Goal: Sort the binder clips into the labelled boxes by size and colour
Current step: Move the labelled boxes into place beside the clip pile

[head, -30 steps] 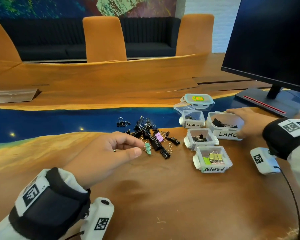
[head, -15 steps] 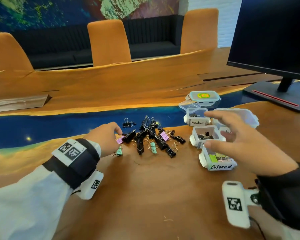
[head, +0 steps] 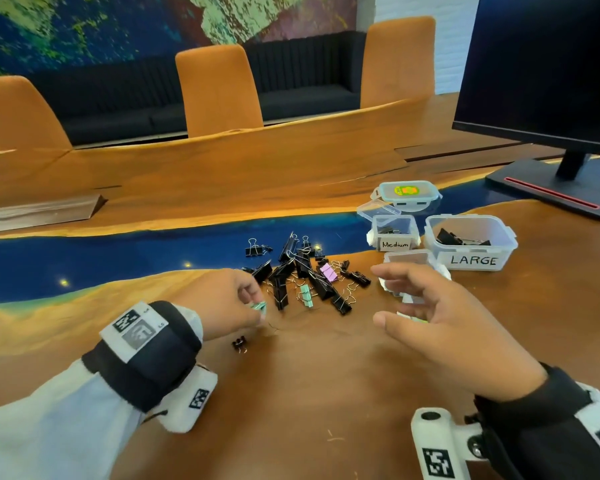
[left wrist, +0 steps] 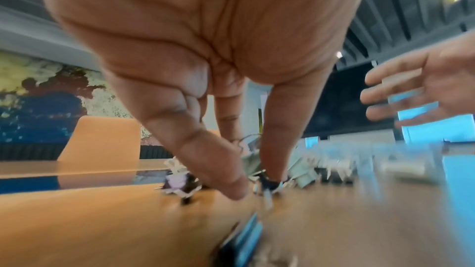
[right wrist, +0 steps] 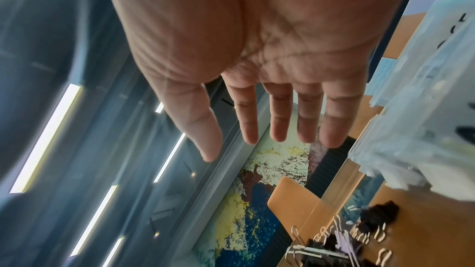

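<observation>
1. At the near-left edge of the pile of clips (head: 305, 275) on the table (head: 326, 393), my left hand (head: 222, 303) pinches a mint-green clip (head: 259, 307) between thumb and fingertips.

2. My right hand (head: 440, 327) hovers with fingers spread and slack, holding nothing, above the near boxes and hiding most of them; behind it stand the box marked Medium (head: 394, 233) and the box marked LARGE (head: 470, 242).

3. To do this step well, I judge the pinch should sit on the clip's coloured body, not its wire loops, which would swing and snag neighbours; a straight lift clears the heap.

4. The green clip lies low against the table, its long axis roughly left to right and tipped slightly down to the right in the head view; which way its wire loops point I cannot tell, since my fingers cover them and the left wrist view is blurred.

5. A small black clip (head: 239, 344) lies apart, just nearer me than the left hand; a second green clip (head: 305, 294) and a lilac clip (head: 328, 273) wait in the pile.

6. A coloured clip belongs, I judge, in a box now under my right hand, so that hand should move aside.
</observation>
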{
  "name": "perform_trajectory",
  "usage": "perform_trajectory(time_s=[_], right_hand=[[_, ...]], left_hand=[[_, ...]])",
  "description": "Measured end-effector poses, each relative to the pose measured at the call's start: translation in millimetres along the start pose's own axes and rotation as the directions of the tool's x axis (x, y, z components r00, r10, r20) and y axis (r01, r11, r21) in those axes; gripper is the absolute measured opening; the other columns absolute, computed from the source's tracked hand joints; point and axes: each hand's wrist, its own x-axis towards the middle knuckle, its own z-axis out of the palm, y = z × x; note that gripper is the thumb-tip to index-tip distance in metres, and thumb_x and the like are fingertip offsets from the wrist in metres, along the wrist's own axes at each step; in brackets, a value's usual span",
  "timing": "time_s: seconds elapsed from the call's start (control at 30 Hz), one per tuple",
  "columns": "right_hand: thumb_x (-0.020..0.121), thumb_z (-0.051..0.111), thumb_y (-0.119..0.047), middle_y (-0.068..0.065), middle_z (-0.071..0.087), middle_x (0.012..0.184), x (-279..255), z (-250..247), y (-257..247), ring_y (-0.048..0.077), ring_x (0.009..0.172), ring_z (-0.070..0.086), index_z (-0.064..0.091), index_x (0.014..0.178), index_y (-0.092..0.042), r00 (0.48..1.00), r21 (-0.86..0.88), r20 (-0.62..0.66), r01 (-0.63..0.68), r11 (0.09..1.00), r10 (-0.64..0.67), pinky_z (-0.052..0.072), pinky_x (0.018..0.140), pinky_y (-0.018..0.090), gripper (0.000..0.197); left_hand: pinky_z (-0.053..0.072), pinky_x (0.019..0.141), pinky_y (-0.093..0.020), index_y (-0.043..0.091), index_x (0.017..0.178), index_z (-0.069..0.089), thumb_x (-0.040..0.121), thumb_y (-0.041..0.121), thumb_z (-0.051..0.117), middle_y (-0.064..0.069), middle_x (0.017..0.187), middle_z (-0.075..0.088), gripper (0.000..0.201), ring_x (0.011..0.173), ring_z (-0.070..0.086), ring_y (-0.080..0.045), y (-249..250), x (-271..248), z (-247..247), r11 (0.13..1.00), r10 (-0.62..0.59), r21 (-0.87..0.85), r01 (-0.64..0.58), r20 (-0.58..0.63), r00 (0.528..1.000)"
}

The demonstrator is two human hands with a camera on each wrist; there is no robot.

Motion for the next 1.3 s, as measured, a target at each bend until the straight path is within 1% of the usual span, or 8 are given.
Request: perform_trajectory(time_s=[0.1,0.2,0.33,0.6,0.87,1.0,1.1,1.3], right_hand=[[0.083,0.078,-0.023,-0.022,0.062,0.122,-0.9,9.4,-0.3,-0.003,0.118,0.056,0.061,0.122,-0.044,1.000,0.008,0.023,0.012,1.000,-0.012,0.053,0.098,0.030,0.047],[0.078,0.083,-0.024,-0.017,0.068,0.107,-3.5,18.7,-5.3,0.004,0.105,0.064,0.066,0.114,-0.038,0.999,0.087,0.044,0.021,0.996,-0.025,0.057,0.091,0.031,0.043],[0.069,0.086,-0.033,-0.003,0.071,0.096,-6.8,29.4,-12.6,0.014,0.091,0.069,0.070,0.106,-0.029,0.995,0.207,0.065,0.055,0.977,-0.070,0.059,0.082,0.030,0.040],[0.090,0.069,-0.005,0.005,0.072,0.076,-3.1,23.7,-5.2,0.017,0.070,0.069,0.076,0.091,-0.020,0.999,0.190,0.006,0.037,0.981,-0.038,0.059,0.069,0.028,0.017],[0.086,0.075,-0.023,-0.010,0.070,0.089,-5.0,22.5,-9.3,0.009,0.085,0.066,0.072,0.094,-0.030,0.997,0.049,-0.055,0.064,0.997,-0.061,0.055,0.075,0.021,0.011],[0.083,0.068,-0.045,-0.001,0.071,0.073,-8.4,24.3,-20.4,0.016,0.069,0.067,0.070,0.084,-0.023,0.999,0.105,0.038,0.015,0.994,-0.019,0.053,0.061,0.023,0.022],[0.087,0.065,-0.042,-0.002,0.075,0.073,-10.4,30.3,-22.6,0.011,0.068,0.071,0.070,0.087,-0.018,0.994,0.107,0.112,-0.027,0.994,0.015,0.052,0.064,0.019,0.025],[0.095,0.062,-0.029,-0.006,0.073,0.074,-12.0,23.6,-21.0,0.012,0.071,0.069,0.069,0.086,-0.023,0.993,-0.001,0.118,-0.005,1.000,0.005,0.058,0.073,0.038,0.013]], left_hand=[[0.052,0.057,-0.014,0.023,0.091,0.068,0.084,0.025,0.081,0.004,0.084,0.074,0.014,0.066,0.073,-0.006,23.9,-21.5,2.1,0.921,0.038,-0.384,-0.062,-0.070,0.997],[0.061,0.065,-0.028,0.011,0.093,0.069,0.083,0.018,0.081,-0.007,0.082,0.076,0.017,0.073,0.076,-0.015,44.7,-35.0,12.1,0.767,0.057,-0.634,-0.101,-0.090,0.994],[0.060,0.062,-0.030,0.008,0.089,0.066,0.083,0.015,0.081,-0.005,0.073,0.073,0.017,0.070,0.075,-0.019,60.1,-40.8,34.2,0.664,0.094,-0.731,-0.156,-0.125,0.988],[0.058,0.062,-0.027,0.006,0.091,0.067,0.073,0.022,0.079,-0.009,0.078,0.073,0.026,0.076,0.076,-0.026,57.8,-52.0,41.2,0.531,0.245,-0.835,-0.147,-0.015,0.969],[0.060,0.065,-0.032,0.010,0.094,0.067,0.071,0.030,0.080,-0.008,0.083,0.073,0.034,0.076,0.075,-0.025,55.5,-53.8,40.6,0.560,0.240,-0.806,-0.193,-0.065,0.969],[0.060,0.066,-0.037,0.022,0.087,0.068,0.077,0.039,0.083,-0.004,0.076,0.073,0.025,0.070,0.070,-0.022,60.1,-58.3,41.6,0.707,0.256,-0.639,-0.303,-0.168,0.952],[0.057,0.064,-0.037,0.026,0.079,0.067,0.081,0.030,0.082,0.003,0.081,0.069,0.016,0.071,0.065,-0.013,66.1,-61.6,42.9,0.795,0.302,-0.454,-0.403,-0.280,0.911],[0.062,0.077,-0.039,0.017,0.088,0.073,0.080,0.024,0.081,0.004,0.100,0.071,0.014,0.079,0.074,-0.018,60.6,-60.8,35.9,0.663,0.276,-0.693,-0.283,-0.125,0.953]])
